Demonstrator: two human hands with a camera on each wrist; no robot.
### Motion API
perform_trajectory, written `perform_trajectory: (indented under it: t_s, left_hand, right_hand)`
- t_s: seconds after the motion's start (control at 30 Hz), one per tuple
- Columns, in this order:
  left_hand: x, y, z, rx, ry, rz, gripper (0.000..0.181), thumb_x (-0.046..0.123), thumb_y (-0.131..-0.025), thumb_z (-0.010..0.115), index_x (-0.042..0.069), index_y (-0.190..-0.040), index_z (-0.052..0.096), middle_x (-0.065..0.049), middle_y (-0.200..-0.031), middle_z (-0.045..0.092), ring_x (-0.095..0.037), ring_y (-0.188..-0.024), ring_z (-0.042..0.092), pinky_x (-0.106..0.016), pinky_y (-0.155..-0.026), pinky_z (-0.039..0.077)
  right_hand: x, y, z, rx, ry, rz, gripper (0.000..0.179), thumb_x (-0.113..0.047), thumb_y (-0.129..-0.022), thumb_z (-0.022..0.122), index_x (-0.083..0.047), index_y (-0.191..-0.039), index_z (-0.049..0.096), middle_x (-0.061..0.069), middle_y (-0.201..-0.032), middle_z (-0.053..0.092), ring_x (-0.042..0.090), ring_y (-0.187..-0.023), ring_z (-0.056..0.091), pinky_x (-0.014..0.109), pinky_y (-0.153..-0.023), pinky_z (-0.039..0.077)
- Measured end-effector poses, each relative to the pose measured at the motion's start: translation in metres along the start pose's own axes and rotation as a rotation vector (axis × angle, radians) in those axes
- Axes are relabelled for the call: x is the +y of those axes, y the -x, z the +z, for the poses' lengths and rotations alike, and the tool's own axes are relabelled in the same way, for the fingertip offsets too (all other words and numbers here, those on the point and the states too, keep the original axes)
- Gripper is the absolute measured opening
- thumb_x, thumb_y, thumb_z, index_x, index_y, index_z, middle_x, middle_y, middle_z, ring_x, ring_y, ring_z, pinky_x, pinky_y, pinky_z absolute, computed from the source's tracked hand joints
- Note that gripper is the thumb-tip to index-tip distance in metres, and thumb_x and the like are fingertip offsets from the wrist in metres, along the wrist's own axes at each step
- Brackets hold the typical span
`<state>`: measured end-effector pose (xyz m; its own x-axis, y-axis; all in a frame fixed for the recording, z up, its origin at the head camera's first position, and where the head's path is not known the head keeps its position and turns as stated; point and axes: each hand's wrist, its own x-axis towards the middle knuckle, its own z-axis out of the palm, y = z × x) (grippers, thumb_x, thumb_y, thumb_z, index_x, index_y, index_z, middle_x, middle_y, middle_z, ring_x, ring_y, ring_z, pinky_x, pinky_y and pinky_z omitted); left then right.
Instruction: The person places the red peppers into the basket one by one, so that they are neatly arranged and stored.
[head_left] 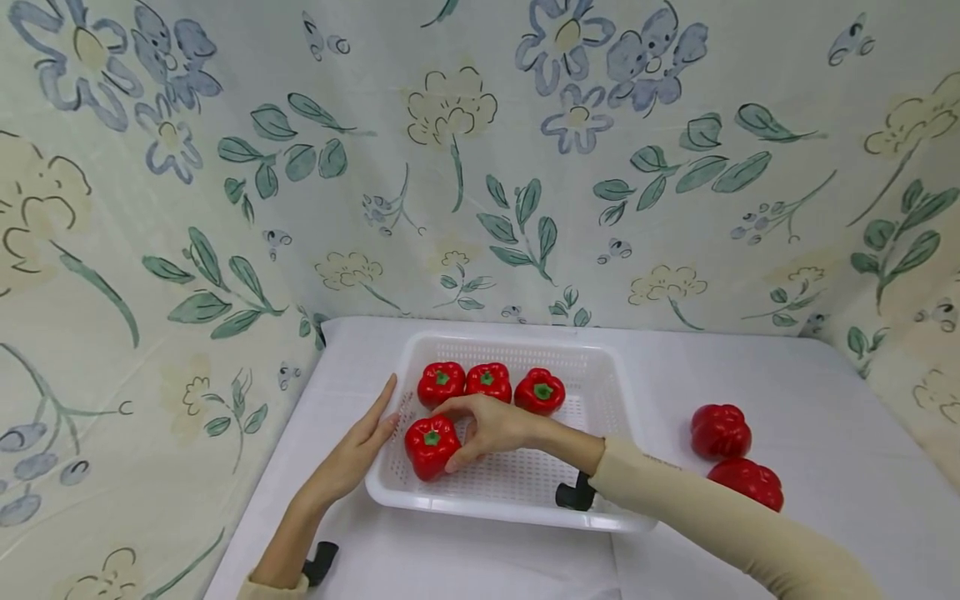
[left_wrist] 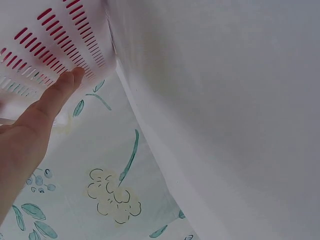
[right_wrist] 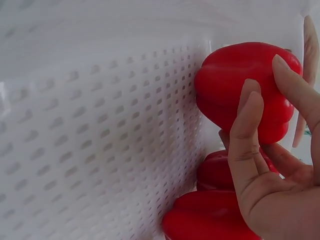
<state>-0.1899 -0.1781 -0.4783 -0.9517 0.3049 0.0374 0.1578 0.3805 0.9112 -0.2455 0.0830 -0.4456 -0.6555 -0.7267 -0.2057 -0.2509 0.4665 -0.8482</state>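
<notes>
My right hand (head_left: 498,427) holds a red bell pepper (head_left: 432,446) with a green stem at the near left corner of a white perforated plastic basket (head_left: 517,483). In the right wrist view, the thumb and fingers curl about this pepper's side. Behind it, three more red bell peppers stand in a row along the basket's far side: the left one (head_left: 441,383), the middle one (head_left: 489,380) and the right one (head_left: 540,392). My left hand (head_left: 352,454) lies with straight fingers along the basket's left outer wall, and its fingertips overlap the slotted side in the left wrist view.
Two red bell peppers, one farther back (head_left: 721,432) and one nearer (head_left: 748,482), lie on the white tabletop (head_left: 817,408) right of the basket. My right sleeve (head_left: 697,500) partly covers the nearer one. A floral cloth (head_left: 442,208) hangs behind the table.
</notes>
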Motion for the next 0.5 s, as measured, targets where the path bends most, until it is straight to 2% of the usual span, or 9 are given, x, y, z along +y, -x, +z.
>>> perform_trajectory:
  t_s: [0.23,0.5]
  left_hand:
    - [-0.001,-0.001,0.001,-0.014,0.012,0.023,0.063,0.026,-0.112,0.041,0.027,-0.168,0.011,-0.012,-0.175,0.015,-0.049,-0.154,0.028,-0.063,-0.107,0.05]
    - [0.001,0.0,0.002,-0.009,0.006,0.008,0.065,0.025,-0.112,0.041,0.026,-0.168,0.009,-0.012,-0.175,0.016,-0.047,-0.154,0.03,-0.057,-0.106,0.053]
  right_hand:
    - [0.0,0.003,-0.001,-0.051,-0.037,0.02,0.069,-0.018,-0.083,0.088,-0.017,-0.145,0.058,0.004,-0.138,0.062,0.03,-0.075,0.076,0.032,-0.072,0.066]
    - [-0.009,0.017,-0.014,-0.068,0.012,0.004,0.069,-0.02,-0.083,0.087,-0.016,-0.145,0.058,0.007,-0.141,0.062,0.026,-0.082,0.075,0.032,-0.076,0.066]
